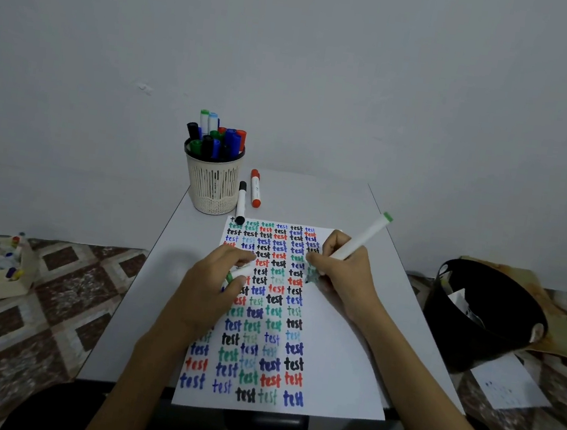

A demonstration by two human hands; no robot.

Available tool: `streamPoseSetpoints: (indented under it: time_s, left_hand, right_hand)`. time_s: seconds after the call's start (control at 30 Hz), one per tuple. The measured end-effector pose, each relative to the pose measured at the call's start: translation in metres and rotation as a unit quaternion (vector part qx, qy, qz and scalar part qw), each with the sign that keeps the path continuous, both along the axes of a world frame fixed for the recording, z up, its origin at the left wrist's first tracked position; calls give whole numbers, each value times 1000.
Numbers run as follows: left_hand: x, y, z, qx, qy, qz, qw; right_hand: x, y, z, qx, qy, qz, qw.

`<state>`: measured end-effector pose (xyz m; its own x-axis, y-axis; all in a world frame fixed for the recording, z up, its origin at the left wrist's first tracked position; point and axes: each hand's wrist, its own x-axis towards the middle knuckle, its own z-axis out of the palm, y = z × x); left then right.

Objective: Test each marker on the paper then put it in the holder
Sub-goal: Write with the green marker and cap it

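A white sheet of paper [334, 362] covered in rows of the word "test" in several colours lies on the small grey table [170, 293]. My right hand [345, 280] grips a white marker with a green end [366, 234], its tip down on the paper's right column. My left hand [215, 281] rests on the paper's left side and holds the green cap [236, 275]. A cream slatted holder [213, 184] full of markers stands at the table's far left. Beside it lie a black marker [241, 202] and a red marker [255, 188].
A black bin [485, 313] with scraps stands on the floor at the right, next to a loose white sheet [508, 385]. A small box of coloured markers [7, 265] sits on the patterned floor at the left. A plain wall is behind the table.
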<state>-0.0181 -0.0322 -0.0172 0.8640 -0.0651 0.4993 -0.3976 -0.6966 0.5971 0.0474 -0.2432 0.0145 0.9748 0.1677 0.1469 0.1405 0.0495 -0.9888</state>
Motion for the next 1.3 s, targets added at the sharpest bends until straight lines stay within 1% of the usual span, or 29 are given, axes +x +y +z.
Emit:
streamPoseSetpoints:
  time_s: [0.07,0.27,0.53,0.6,0.73,0.87,0.97,1.1,1.3]
  left_hand:
    - [0,1,0,5,0,1,1000]
    - [0,1,0,20,-5,1,1000]
    - [1,2,-1,30,-4,6,1000]
    - [0,2,0,31,-4,3,999]
    - [0,2,-1,44,-6,8,999]
    - [0,2,-1,48,0,15,999]
    - [0,1,0,48,-1,15,999]
    - [-1,1,1,47,2,18,999]
    - [-1,0,1,47,6,20,999]
  right_hand:
    - [1,0,-1,-29,1,-8,1000]
    - [0,0,-1,-34,13,-1,999]
    - [-1,2,-2,-62,-10,-3,998]
    - [-1,2,-2,-56,-16,-1,998]
    - [0,-1,-3,-17,-1,21,1000]
    - [1,1,-6,-49,-23,8,999]
    - [2,0,-6,-62,-19,16,998]
    - [1,-2,-4,-19,1,17,1000]
    - [-3,-1,-3,-48,-33,5,998]
